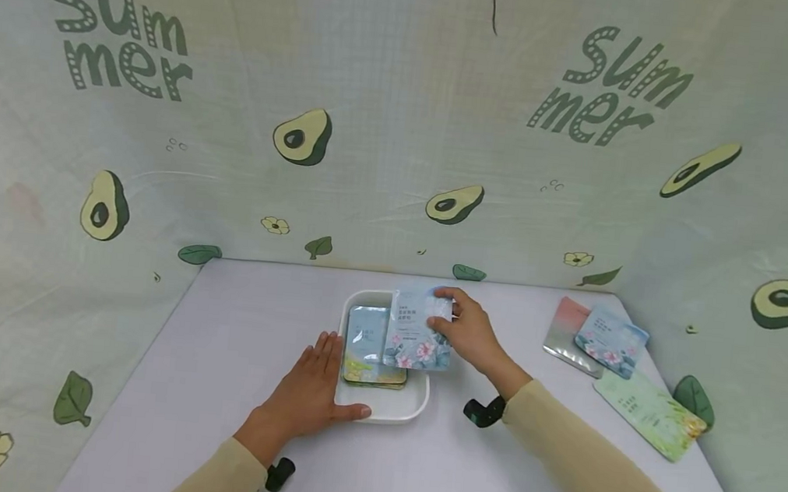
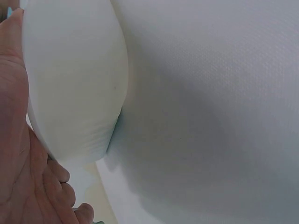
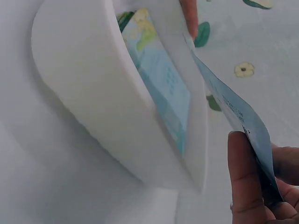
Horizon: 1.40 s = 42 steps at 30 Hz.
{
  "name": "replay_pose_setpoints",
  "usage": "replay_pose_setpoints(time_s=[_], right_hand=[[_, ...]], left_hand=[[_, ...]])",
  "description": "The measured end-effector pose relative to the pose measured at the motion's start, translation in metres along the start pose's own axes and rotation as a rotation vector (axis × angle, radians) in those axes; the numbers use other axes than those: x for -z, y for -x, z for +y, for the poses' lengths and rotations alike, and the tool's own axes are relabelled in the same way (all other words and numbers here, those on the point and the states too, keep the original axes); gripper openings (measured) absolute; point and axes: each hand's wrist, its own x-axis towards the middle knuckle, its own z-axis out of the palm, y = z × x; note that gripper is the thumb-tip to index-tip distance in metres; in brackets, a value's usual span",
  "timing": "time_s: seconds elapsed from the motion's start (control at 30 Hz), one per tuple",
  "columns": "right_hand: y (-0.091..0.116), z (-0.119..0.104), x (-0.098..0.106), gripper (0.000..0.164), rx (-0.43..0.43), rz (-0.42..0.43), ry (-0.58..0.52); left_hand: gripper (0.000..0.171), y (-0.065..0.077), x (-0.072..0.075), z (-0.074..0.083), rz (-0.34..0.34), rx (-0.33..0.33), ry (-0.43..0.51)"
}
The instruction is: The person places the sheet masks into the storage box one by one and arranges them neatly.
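My right hand (image 1: 472, 332) pinches a blue sheet mask packet (image 1: 414, 334) with pink flowers by its right edge, thumb in front. The packet is held up over the right side of a white plastic tray (image 1: 394, 408). Inside the tray lies a light blue and yellow packet (image 1: 365, 337), with the edge of another just visible beneath it. My left hand (image 1: 307, 395) rests against the tray's left side, fingers straight and thumb at the front rim. In the left wrist view, the palm touches the tray's outer wall (image 2: 77, 84).
At the right of the white table (image 1: 229, 357) lie a pink and silver packet (image 1: 564, 335), a blue flowered packet (image 1: 612, 339) overlapping it, and a green packet (image 1: 654, 413). A patterned cloth (image 1: 382, 65) hangs behind the table.
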Motion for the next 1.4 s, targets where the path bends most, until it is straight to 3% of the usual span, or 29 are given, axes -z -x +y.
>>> replay_pose_setpoints(time_s=[0.2,0.33,0.5,0.63,0.93,1.17,1.27,1.4], right_hand=[[-0.006,-0.011,-0.041,0.052,0.014,-0.036,0.052],[-0.009,-0.014,-0.055,0.050,-0.001,-0.125,0.042],[-0.013,-0.012,-0.063,0.053,0.039,-0.196,0.146],[-0.016,-0.011,-0.064,0.052,0.090,-0.186,0.245],[-0.015,-0.013,-0.064,0.053,0.121,-0.166,0.299],[-0.007,0.000,-0.040,0.049,0.216,0.028,0.312],[-0.005,0.020,-0.017,0.048,0.241,0.104,0.341],[-0.002,0.061,0.021,0.057,0.169,0.137,0.427]], left_hand=[[0.133,0.001,0.001,-0.001,0.007,-0.013,-0.012],[0.133,0.000,0.001,0.000,0.003,-0.010,0.004],[0.133,-0.001,0.000,0.000,0.008,-0.013,0.007],[0.132,0.000,-0.001,-0.001,0.010,-0.019,-0.006],[0.132,0.000,-0.001,0.000,0.004,-0.021,-0.006],[0.134,-0.001,0.000,0.001,-0.001,-0.008,0.021],[0.134,0.000,0.000,0.002,-0.001,-0.003,0.029],[0.133,0.000,0.001,0.002,0.002,0.000,0.033]])
